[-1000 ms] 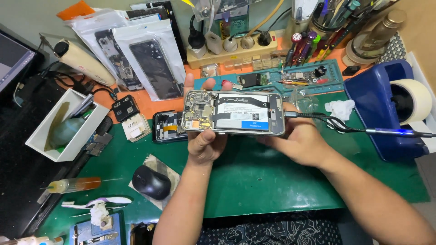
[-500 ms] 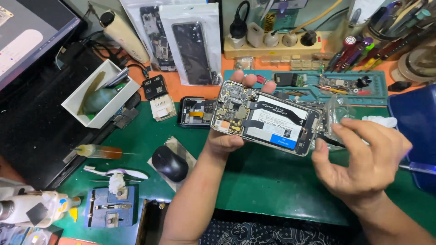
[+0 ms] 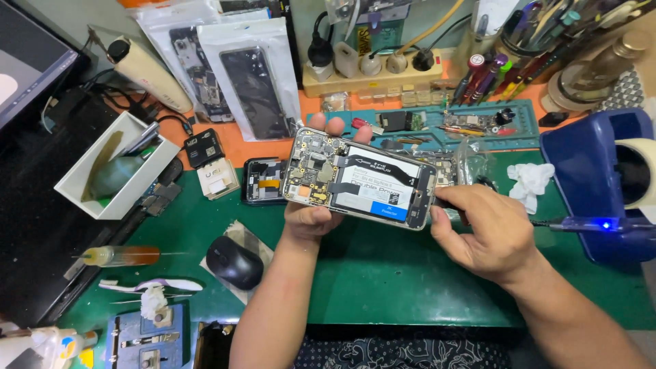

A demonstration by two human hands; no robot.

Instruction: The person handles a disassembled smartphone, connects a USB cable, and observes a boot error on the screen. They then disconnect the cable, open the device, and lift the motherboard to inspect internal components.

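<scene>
- Half a second ago my right hand (image 3: 486, 232) hung clear of the opened phone (image 3: 360, 178); now its fingers pinch the phone's right end, so both hands grip it for close work.
- My left hand (image 3: 316, 213) cradles the left end from beneath, fingertips curled over the far edge.
- The phone sits level above the green mat (image 3: 383, 273), back cover off: glossy white-and-black battery, gold-flecked circuit board, thin metal rim.
- Nearby lie a smooth black mouse (image 3: 234, 262) and a crumpled white tissue (image 3: 530, 182).
</scene>
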